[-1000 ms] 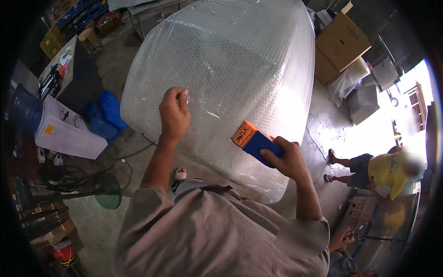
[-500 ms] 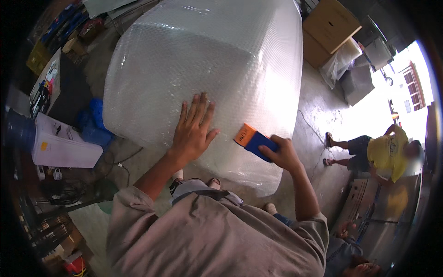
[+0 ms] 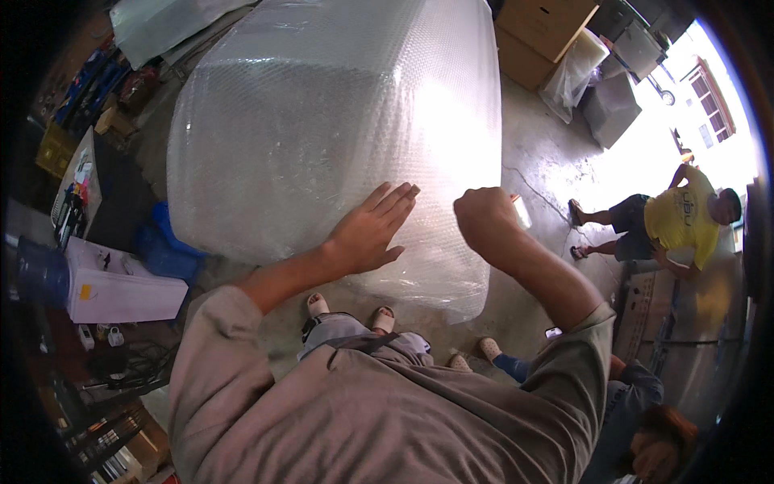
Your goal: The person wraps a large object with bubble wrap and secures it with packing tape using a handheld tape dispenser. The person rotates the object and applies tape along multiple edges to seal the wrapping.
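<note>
Far left: white box (image 3: 121,292) on the floor, blue item (image 3: 165,252) beside it. Centre: large bubble-wrapped bundle (image 3: 322,129) standing on the concrete floor (image 3: 540,161). Our left hand (image 3: 367,234) lies flat on its near face, grip open, fingers spread. Just right, our right hand (image 3: 484,219) is fisted against the wrap; what it grips we cannot tell. Far right: cardboard boxes (image 3: 540,32); a person in a yellow shirt (image 3: 681,222) crouches.

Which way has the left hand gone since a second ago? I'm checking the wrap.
Yes: the left hand dropped from raised to flat on the bubble-wrapped bundle.
</note>
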{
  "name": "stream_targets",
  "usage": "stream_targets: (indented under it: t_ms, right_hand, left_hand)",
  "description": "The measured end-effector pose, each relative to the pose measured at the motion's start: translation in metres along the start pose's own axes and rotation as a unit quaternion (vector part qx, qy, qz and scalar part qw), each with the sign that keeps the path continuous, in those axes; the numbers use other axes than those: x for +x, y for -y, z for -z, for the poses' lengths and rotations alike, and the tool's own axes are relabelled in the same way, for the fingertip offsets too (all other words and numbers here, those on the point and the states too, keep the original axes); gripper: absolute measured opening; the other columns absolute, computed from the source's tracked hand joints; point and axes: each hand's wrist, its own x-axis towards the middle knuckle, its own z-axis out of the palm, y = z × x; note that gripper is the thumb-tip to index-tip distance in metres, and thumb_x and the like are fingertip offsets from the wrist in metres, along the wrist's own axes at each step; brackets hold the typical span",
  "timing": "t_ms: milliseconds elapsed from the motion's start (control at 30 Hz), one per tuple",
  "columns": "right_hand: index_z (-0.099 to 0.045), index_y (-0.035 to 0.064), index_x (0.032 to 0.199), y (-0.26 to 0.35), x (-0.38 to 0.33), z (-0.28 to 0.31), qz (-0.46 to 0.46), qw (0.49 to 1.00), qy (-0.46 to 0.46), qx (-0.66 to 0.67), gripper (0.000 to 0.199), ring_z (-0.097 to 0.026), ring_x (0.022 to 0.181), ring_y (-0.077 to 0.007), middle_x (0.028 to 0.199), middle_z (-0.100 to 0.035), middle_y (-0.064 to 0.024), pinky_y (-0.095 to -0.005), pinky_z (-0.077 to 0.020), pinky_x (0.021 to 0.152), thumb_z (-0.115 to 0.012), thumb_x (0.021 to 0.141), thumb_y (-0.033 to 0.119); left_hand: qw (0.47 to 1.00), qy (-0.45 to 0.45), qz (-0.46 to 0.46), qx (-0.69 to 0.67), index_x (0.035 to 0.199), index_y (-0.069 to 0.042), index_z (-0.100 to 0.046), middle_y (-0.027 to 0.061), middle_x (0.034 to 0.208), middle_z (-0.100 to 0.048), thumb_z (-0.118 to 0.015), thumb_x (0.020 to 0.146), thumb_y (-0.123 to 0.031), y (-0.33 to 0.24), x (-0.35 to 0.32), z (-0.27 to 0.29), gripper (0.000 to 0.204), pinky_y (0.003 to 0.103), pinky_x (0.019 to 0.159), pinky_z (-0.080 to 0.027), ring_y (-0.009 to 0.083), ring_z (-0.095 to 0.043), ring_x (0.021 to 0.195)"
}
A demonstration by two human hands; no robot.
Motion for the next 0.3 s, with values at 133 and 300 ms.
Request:
stream_targets:
  t_ms: [133, 300]
  right_hand:
    - [-0.075, 0.0006, 0.079, -0.039, -0.027, 0.04, -0.094, 0.99, 0.018, 0.101, 0.055, -0.073, 0.075, -0.0361, 0.079, -0.073, -0.0199, -0.0465, -0.0576, 0.071, -0.069, 0.082, 0.055]
    - [-0.076, 0.0007, 0.085, -0.042, -0.008, 0.09, -0.193, 0.861, -0.164, 0.44, 0.042, -0.076, 0.075, -0.0321, 0.083, -0.076, -0.0215, -0.0493, -0.0589, 0.078, -0.075, 0.083, 0.043]
  left_hand:
    - [0.978, 0.005, 0.028, -0.208, 0.154, 0.015, -0.021, 0.0299, 0.159, -0.03, -0.076, 0.085, -0.045, -0.001, 0.005, -0.011, 0.106, 0.04, 0.129, -0.014, 0.0406, -0.025, 0.151]
    - [0.996, 0.054, -0.054, 0.046, 0.146, 0.022, -0.034, 0.0306, 0.163, -0.025, -0.05, 0.091, -0.069, 0.022, 0.005, -0.01, 0.107, 0.049, 0.129, -0.008, 0.0425, -0.019, 0.153]
